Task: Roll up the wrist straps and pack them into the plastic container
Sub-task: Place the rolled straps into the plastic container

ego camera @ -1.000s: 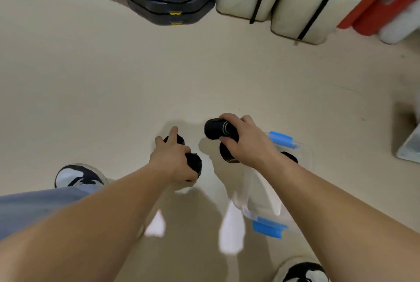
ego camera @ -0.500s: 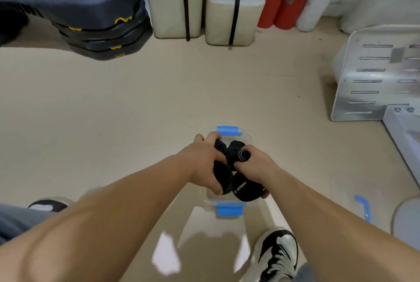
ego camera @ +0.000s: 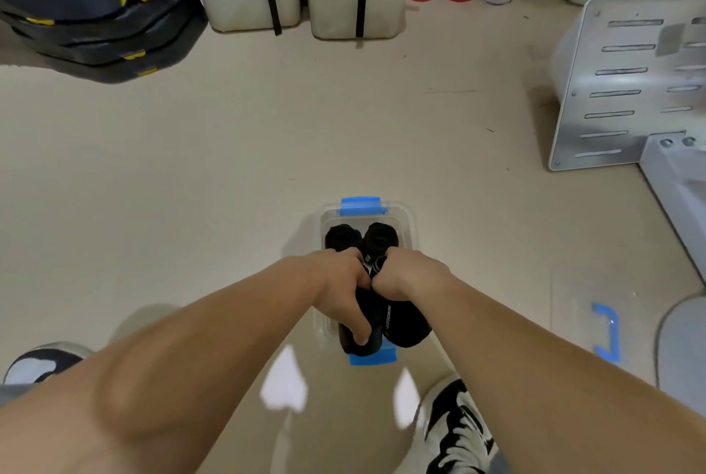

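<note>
Lower than half a second ago, the left hand [ego camera: 340, 294] and right hand [ego camera: 405, 278] each hold a black rolled wrist strap [ego camera: 405, 324] in a closed grip. Both straps lie lengthwise toward the person at the near end of the clear blue-latched plastic container [ego camera: 410, 229]. Two more black rolls [ego camera: 342, 238] fill its far end.

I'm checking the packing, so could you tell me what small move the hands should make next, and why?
Probably press both held rolled wrist straps down and let go: the left hand and right hand each grip one over the near end of the plastic container, while two rolls already sit at its far end.
</note>
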